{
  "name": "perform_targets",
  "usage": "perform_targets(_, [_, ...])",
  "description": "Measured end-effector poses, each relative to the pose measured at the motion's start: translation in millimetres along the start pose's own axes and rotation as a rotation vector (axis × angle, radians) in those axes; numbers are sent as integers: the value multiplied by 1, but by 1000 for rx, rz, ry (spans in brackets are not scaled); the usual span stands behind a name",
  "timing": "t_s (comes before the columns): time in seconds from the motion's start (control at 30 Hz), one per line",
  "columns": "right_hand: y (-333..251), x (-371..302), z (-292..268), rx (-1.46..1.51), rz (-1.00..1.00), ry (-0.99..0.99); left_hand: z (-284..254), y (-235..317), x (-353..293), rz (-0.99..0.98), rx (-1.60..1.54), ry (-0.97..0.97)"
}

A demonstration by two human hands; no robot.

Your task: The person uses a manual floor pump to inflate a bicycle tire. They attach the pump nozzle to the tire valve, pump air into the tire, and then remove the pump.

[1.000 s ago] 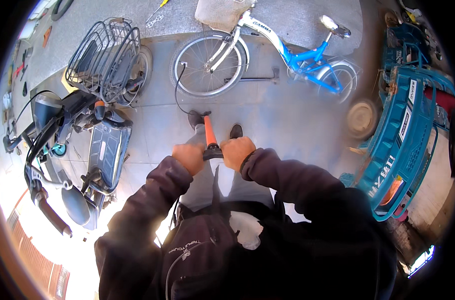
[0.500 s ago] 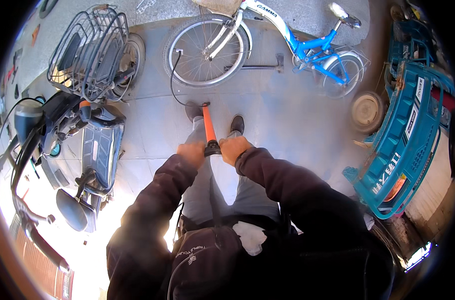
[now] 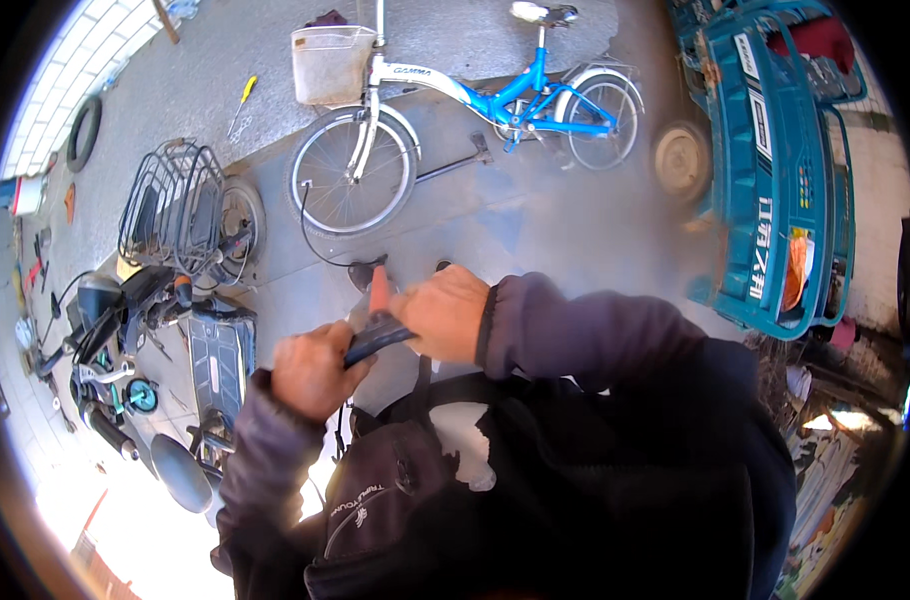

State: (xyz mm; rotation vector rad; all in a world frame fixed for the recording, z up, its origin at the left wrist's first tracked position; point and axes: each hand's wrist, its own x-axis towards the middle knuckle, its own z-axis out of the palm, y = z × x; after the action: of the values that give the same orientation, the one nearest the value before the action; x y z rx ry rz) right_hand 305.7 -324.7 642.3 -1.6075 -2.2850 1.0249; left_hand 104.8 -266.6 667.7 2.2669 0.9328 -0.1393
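Observation:
A floor pump with an orange-red barrel point(image 3: 379, 288) stands between my feet, and its black handle point(image 3: 377, 337) is tilted in view. At the handle's left end my left hand point(image 3: 317, 370) is closed round the grip. Opposite it, my right hand point(image 3: 447, 312) grips the other end, its fingers partly hidden. A thin black hose point(image 3: 306, 230) runs from the pump's foot to the front wheel point(image 3: 335, 210) of a blue and white bicycle point(image 3: 515, 105). The bicycle stands upright across the floor ahead of me.
To the left stands an electric scooter point(image 3: 220, 350) with a wire basket point(image 3: 170, 205). A teal cargo tricycle point(image 3: 750, 170) fills the right side. A yellow-handled screwdriver point(image 3: 247, 90) and a loose tyre point(image 3: 83, 133) lie farther off; an axe-like tool point(image 3: 460, 162) lies behind the bicycle.
Both hands have risen with the pump handle and look larger. The handle has turned at a slant. The view has shifted, showing more of the bicycle and the far floor.

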Motion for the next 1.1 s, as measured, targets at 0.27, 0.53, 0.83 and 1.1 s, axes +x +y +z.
perform_targets(0.27, [-12, 38, 3, -91, -42, -34, 6, -23, -8, -188, 200, -37])
perform_targets(0.53, [38, 89, 113, -136, 116, -299, 107, -119, 21, -264, 187, -108])
perform_targets(0.83, [103, 131, 196, -115, 258, -327, 186, -192, 69, -291, 131, -245])
perform_targets(1.1, [126, 145, 206, -121, 243, -361, 197, -205, 91, -353, 176, -305])
